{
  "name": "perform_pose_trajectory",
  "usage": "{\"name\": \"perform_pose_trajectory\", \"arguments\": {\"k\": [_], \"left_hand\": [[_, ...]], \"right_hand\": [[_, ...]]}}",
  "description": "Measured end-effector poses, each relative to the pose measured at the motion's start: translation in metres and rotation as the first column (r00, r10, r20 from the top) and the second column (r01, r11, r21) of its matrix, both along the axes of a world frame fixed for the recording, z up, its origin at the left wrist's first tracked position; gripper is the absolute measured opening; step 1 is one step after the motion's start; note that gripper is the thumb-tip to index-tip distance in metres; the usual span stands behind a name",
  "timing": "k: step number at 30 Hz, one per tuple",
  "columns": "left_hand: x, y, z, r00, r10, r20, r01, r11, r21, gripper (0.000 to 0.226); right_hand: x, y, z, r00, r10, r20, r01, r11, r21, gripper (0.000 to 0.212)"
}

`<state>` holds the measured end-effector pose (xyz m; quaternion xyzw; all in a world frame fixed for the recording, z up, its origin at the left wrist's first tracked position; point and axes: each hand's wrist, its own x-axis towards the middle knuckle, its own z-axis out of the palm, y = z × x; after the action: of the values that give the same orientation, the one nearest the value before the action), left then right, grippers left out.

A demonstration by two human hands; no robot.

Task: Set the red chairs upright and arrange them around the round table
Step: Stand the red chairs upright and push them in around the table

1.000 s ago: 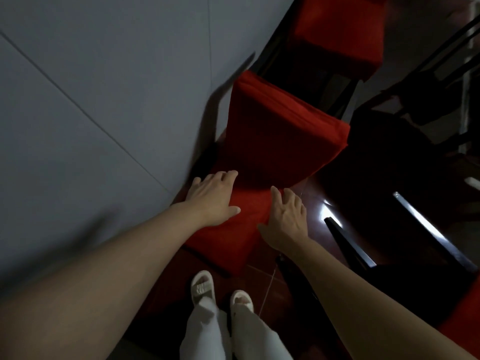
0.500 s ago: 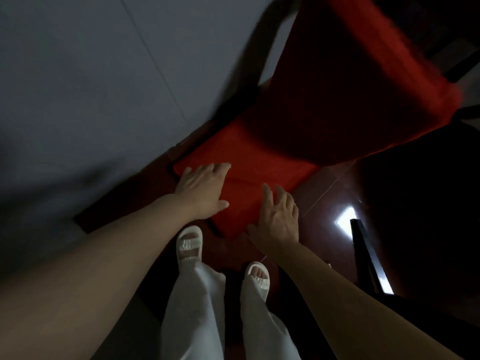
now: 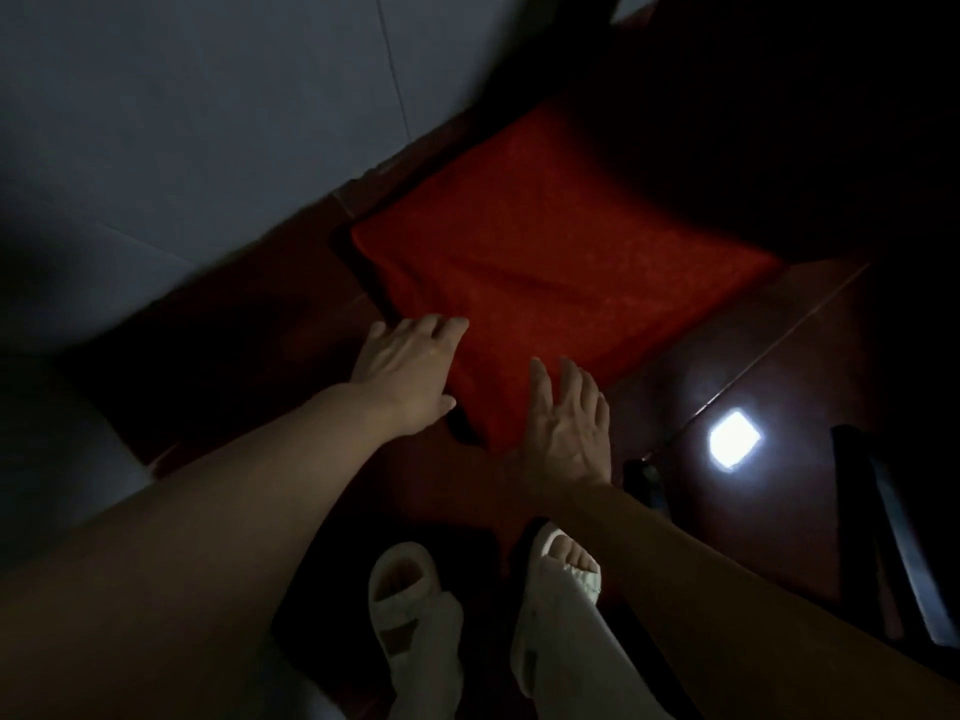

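A red upholstered chair (image 3: 550,262) lies low on the dark floor beside the wall, its far end lost in shadow. My left hand (image 3: 410,371) reaches to the near left edge of the red padding with fingers straight, touching it. My right hand (image 3: 566,423) is spread flat at the near right edge by the chair's closest corner. Neither hand is curled round anything. The round table is not in view.
A grey wall (image 3: 208,122) runs along the left. The glossy dark red floor shows a bright light reflection (image 3: 735,439). A black chair frame (image 3: 883,537) stands at the right. My feet in white sandals (image 3: 415,600) are just behind the chair.
The view has tilted down and closed in on the chair. The red chair now sits flatter and nearer the wall. Both hands stay open at its near end.
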<state>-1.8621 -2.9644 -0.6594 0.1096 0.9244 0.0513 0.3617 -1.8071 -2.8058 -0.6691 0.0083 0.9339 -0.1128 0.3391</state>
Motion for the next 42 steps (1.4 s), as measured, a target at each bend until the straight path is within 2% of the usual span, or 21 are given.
{"name": "perform_pose_trajectory", "arguments": {"k": [4, 8, 13, 16, 21, 27, 30, 32, 36, 42], "left_hand": [[-0.001, -0.014, -0.076, 0.999, -0.035, -0.033, 0.035, 0.999, 0.005, 0.086], [-0.006, -0.031, -0.153, 0.994, -0.072, -0.082, 0.071, 0.997, -0.019, 0.091], [-0.010, -0.038, -0.213, 0.974, -0.176, -0.141, 0.171, 0.984, -0.047, 0.100], [-0.010, -0.046, -0.239, 0.939, -0.246, -0.242, 0.238, 0.969, -0.061, 0.101], [-0.015, -0.056, -0.259, 0.859, -0.294, -0.420, 0.312, 0.950, -0.026, 0.095], [-0.021, -0.045, -0.275, 0.814, -0.285, -0.507, 0.318, 0.948, -0.022, 0.089], [-0.019, -0.041, -0.281, 0.767, -0.230, -0.599, 0.325, 0.944, 0.053, 0.078], [-0.022, -0.044, -0.286, 0.725, -0.168, -0.668, 0.359, 0.920, 0.159, 0.066], [-0.028, -0.050, -0.283, 0.721, -0.106, -0.685, 0.391, 0.878, 0.276, 0.038], [-0.029, -0.055, -0.276, 0.752, -0.063, -0.657, 0.390, 0.845, 0.366, 0.031]], "right_hand": [[0.001, -0.017, -0.079, 0.997, 0.012, -0.073, -0.009, 0.999, 0.043, 0.100], [-0.004, -0.034, -0.148, 0.998, 0.031, -0.053, -0.027, 0.998, 0.064, 0.105], [-0.005, -0.046, -0.201, 0.998, 0.024, -0.059, -0.017, 0.993, 0.117, 0.113], [0.003, -0.056, -0.234, 0.981, 0.017, -0.192, 0.017, 0.985, 0.174, 0.120], [0.008, -0.062, -0.271, 0.911, 0.049, -0.409, 0.088, 0.946, 0.311, 0.123], [0.004, -0.069, -0.284, 0.903, 0.042, -0.427, 0.128, 0.924, 0.360, 0.111], [0.003, -0.069, -0.285, 0.918, 0.044, -0.394, 0.104, 0.932, 0.347, 0.112], [0.003, -0.069, -0.285, 0.915, 0.055, -0.401, 0.100, 0.929, 0.356, 0.112], [0.001, -0.071, -0.285, 0.889, 0.050, -0.455, 0.137, 0.920, 0.368, 0.114], [0.004, -0.067, -0.290, 0.838, 0.096, -0.537, 0.113, 0.932, 0.343, 0.109]]}}
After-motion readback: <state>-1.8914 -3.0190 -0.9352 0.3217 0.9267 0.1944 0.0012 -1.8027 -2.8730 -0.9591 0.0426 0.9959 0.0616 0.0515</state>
